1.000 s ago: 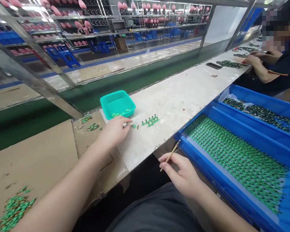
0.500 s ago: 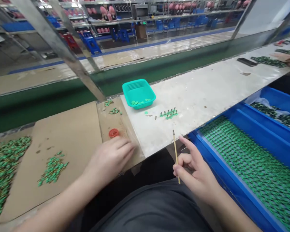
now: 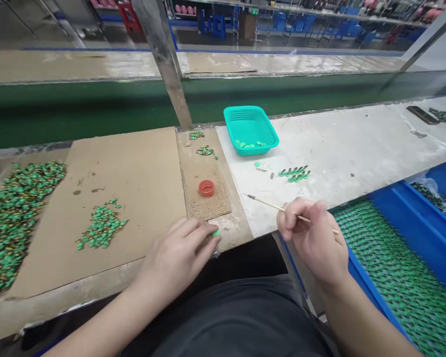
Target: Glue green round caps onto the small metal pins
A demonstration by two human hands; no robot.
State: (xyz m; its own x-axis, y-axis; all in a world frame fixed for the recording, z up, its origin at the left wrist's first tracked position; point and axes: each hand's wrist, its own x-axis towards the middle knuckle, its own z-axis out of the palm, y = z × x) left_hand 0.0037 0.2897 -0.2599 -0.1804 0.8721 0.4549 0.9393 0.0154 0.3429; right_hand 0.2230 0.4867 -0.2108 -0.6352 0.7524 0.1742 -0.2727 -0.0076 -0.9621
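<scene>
My left hand is closed at the table's front edge, pinching a small green disc between thumb and fingers. In my right hand is a thin paintbrush, its dark tip pointing left over the white sheet. A small red cap sits on a piece of brown board beyond my left hand. Several green discs with dark pieces standing on them form rows on the white sheet, and one loose green disc lies nearby.
A turquoise basket at the back holds several green discs. Small green-and-gold pieces lie in a pile on cardboard, with a larger heap at far left. Blue trays stand below right; the nearer holds many green pieces.
The camera view has turned left. My right hand has swung the paintbrush from upright to nearly level, pointing left. The green disc now shows in my left fingertips.
</scene>
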